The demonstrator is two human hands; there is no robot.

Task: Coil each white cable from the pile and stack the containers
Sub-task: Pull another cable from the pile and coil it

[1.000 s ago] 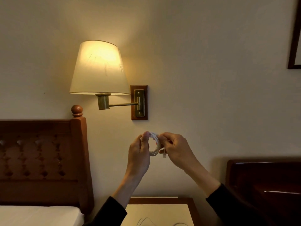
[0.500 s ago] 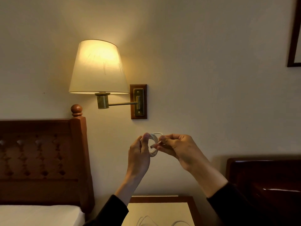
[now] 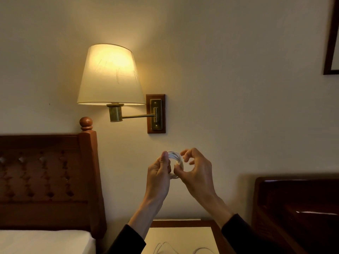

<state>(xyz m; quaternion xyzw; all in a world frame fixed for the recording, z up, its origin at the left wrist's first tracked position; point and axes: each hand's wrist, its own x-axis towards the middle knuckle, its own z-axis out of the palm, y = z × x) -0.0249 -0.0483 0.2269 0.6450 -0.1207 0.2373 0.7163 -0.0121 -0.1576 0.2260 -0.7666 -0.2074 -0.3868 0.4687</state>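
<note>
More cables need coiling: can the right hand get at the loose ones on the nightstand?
Probably not yet: the right hand and left hand both hold the coil; the loose cables lie unobstructed below.

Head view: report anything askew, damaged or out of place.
Nothing stands out. Both hands hold a neat white coil, the left hand pinching it, the right hand working its side. Loose cable lies on the nightstand. The lamp hangs level.
</note>
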